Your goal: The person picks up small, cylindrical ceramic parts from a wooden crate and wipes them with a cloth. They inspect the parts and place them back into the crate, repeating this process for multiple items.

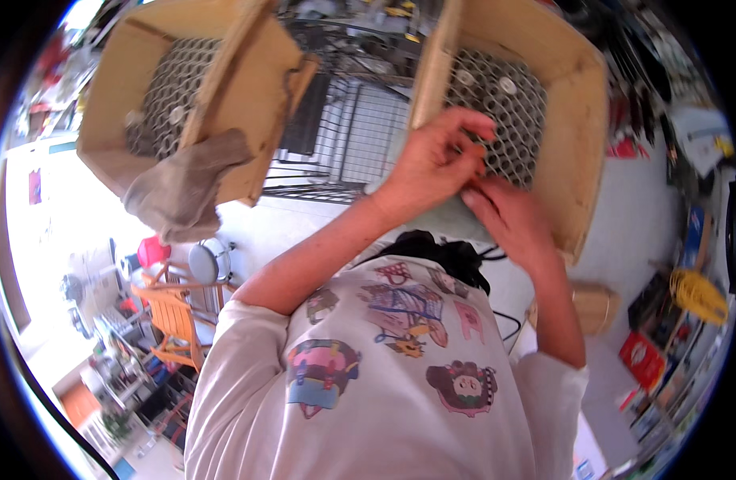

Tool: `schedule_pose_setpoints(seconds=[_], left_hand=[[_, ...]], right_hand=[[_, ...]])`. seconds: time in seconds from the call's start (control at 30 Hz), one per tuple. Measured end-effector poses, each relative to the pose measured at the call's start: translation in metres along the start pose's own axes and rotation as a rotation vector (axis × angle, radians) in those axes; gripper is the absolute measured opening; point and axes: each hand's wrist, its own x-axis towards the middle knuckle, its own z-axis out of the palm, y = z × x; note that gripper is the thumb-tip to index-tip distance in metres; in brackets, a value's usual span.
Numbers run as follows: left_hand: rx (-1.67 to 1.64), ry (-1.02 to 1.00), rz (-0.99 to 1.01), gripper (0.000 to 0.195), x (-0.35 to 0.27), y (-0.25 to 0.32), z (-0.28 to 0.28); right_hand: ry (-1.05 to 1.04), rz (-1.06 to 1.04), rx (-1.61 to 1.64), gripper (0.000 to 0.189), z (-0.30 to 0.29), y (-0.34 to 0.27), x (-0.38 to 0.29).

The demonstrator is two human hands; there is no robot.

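My left hand (pixel 443 155) is over the near part of the right-hand tan box (pixel 574 129), its fingers curled and thumb close to the fingertips. Just below and to the right, my right hand (pixel 515 221) reaches over the box's near edge, its fingertips almost meeting those of the left. Whether anything small is between the fingers is hidden by the hands and blur. Inside that box is a honeycomb-like bed of round, dark-centred tube ends (pixel 512 141), with a whitish disc (pixel 507 86) on top and a second beside it.
A similar tan box (pixel 248 114) with tube ends (pixel 182 78) stands at left, a grey-brown cloth (pixel 188 186) draped over its near edge. Between the boxes is a wire rack (pixel 374 132). A wooden chair (pixel 173 324), a round stool (pixel 204 263) and a yellow coil (pixel 697 294) are farther around.
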Motion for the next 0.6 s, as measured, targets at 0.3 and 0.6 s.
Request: schedule_pose_setpoints(seconds=[0.3,0.6], left_hand=[[0.354,-0.094,0.055,0.029,-0.047,0.119,-0.058],[0.842,0.163,0.170,0.027,-0.088,0.227,-0.237]], right_hand=[[0.102,-0.012,-0.069,0.030,0.030,-0.008,-0.010],[0.174,-0.007,-0.077,0.028,0.038,-0.008,-0.008]])
